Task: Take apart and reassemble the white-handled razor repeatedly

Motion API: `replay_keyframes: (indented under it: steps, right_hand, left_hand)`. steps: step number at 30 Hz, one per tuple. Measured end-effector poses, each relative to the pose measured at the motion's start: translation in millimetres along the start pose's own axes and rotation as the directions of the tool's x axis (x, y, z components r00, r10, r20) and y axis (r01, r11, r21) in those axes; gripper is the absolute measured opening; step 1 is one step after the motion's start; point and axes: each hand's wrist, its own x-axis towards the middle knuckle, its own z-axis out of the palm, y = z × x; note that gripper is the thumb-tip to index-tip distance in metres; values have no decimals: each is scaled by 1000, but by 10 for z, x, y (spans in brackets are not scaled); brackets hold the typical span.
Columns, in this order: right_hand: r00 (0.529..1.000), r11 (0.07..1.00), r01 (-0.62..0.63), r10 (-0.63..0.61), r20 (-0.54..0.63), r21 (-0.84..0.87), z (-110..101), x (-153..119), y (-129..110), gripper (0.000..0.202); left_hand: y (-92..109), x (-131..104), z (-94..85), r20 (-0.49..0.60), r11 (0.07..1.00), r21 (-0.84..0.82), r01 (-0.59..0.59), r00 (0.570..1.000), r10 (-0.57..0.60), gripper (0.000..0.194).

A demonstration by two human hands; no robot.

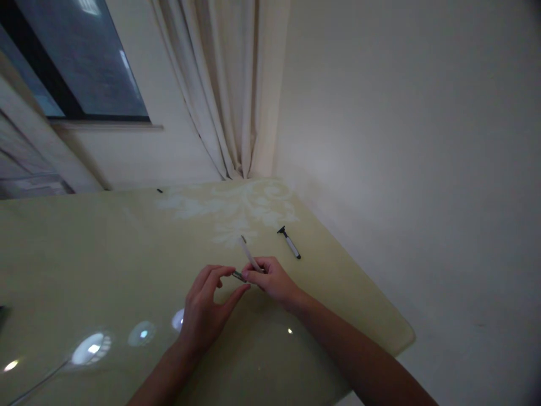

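Both the left hand [205,311] and the right hand [274,280] are just above the near part of the desk [114,254], fingertips close together around a small piece [239,276]. The right hand is closed on a pale stick [251,255], which slants up and to the left out of the fist and has a dark bit at its far end. Its thumb also reaches the right end of the piece, which is dark with a greenish tint and lies aslant between the two hands. The left hand is curved, its index fingertip at the piece's left end and its thumb below, near the other end, with a wide gap between finger and thumb; whether it grips the piece, I cannot tell. Beyond the right hand, well apart from it, a razor [291,245] lies on the desk, its dark head pointing away and its grey handle towards the near side. A small black thing [159,190] lies near the far edge, too small to make out. Bright reflections [93,348] show on the glossy top at the left. Behind stand a curtain [215,84], a window [101,62] and a plain wall [406,141].
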Motion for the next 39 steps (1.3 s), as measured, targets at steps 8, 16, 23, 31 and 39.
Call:
replay_keyframes:
  steps: [8,16,23,31,39]
  right_hand:
    - [993,987,-116,115,21,110,-74,4,4,24]
    - [988,997,-53,44,145,54,-53,-32,-23,30]
    - [991,992,115,-110,76,-58,-129,-16,-96,49]
    - [878,769,456,-470,88,-448,-220,-39,-147,34]
    - [850,682,506,-498,172,-528,-273,-41,-119,43]
  left_hand:
    - [7,19,44,171,976,-202,76,984,-42,7]
    - [-43,1,46,218,957,-274,99,975,-39,41]
    - [-52,89,-75,131,949,-282,140,986,-106,32]
    - [-141,110,-132,43,943,-290,166,986,-161,32]
    - [-131,125,-127,7,938,-319,138,990,-144,31]
